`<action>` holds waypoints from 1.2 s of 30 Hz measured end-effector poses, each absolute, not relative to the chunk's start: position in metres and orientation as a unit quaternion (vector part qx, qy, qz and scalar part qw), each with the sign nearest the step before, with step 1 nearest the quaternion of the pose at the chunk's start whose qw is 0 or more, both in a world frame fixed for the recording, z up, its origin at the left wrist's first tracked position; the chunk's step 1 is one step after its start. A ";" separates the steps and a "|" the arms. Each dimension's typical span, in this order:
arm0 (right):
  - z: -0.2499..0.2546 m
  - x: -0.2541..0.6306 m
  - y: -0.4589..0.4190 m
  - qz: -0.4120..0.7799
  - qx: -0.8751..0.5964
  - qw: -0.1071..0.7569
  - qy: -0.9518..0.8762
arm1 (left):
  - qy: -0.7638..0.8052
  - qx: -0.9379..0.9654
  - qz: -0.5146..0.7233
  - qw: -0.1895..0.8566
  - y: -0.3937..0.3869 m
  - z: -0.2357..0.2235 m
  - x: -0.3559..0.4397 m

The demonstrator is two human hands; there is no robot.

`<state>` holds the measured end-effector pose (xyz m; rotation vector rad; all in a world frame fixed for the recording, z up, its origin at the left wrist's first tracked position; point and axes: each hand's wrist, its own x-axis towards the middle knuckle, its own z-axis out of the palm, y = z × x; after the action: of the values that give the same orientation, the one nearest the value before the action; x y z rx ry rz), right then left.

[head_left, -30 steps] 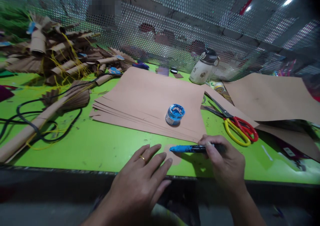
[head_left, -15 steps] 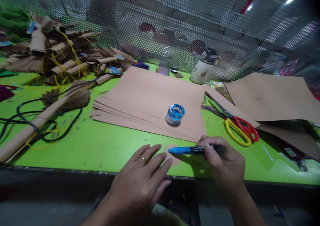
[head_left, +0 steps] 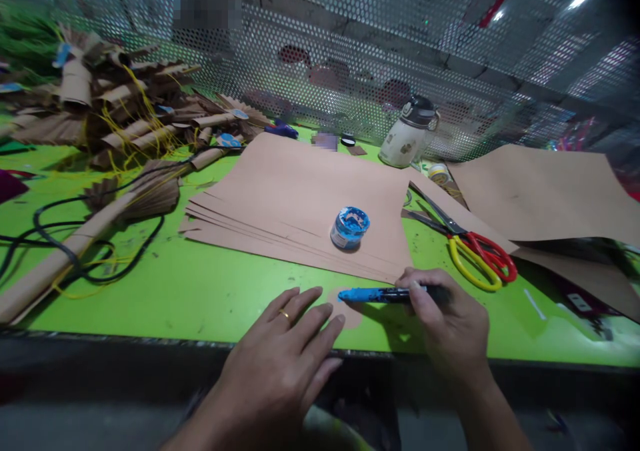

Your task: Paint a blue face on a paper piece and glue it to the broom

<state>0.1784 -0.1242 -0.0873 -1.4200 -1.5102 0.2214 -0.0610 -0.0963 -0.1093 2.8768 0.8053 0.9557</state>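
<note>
- Perforated metal mesh (head_left: 320,51) closes off the far side of a bright green table (head_left: 170,304).
- Brown paper sheets (head_left: 310,178) lie stacked mid-table, a blue paint jar (head_left: 350,230) standing on their near right part; scissors (head_left: 480,258) rest to the right.
- Near the table's front edge, between the hands, lies a small rounded paper piece (head_left: 353,315), a blue dab beneath the pen's tip.
- Left hand (head_left: 280,354): palm down, fingers slightly apart, fingertips at the piece's left edge; how hard they press, I cannot tell.
- Right hand (head_left: 447,324): thumb and fingers clamped on the dark end of a black pen (head_left: 390,295), its blue-coated tip pointing left.
- Probably the pen is light and stiff, slippery where coated, so best gripped at its clean right end; the piece looks thin, easily shifted or creased, better held by its rim.
</note>
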 end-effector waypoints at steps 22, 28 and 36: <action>-0.087 0.177 -0.124 0.097 -0.582 0.506 -0.630 | 0.261 0.917 0.302 0.003 -0.096 -0.108 -0.060; -0.090 0.179 -0.124 0.093 -0.594 0.517 -0.609 | 0.261 0.916 0.305 -0.001 -0.097 -0.108 -0.060; -0.095 0.181 -0.122 0.134 -0.562 0.635 -0.513 | 0.260 0.916 0.305 0.006 -0.097 -0.110 -0.060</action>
<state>0.1809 -0.1222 -0.0953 -1.2833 -1.1725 0.3070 -0.0597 -0.0974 -0.1102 2.8677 0.8133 0.9547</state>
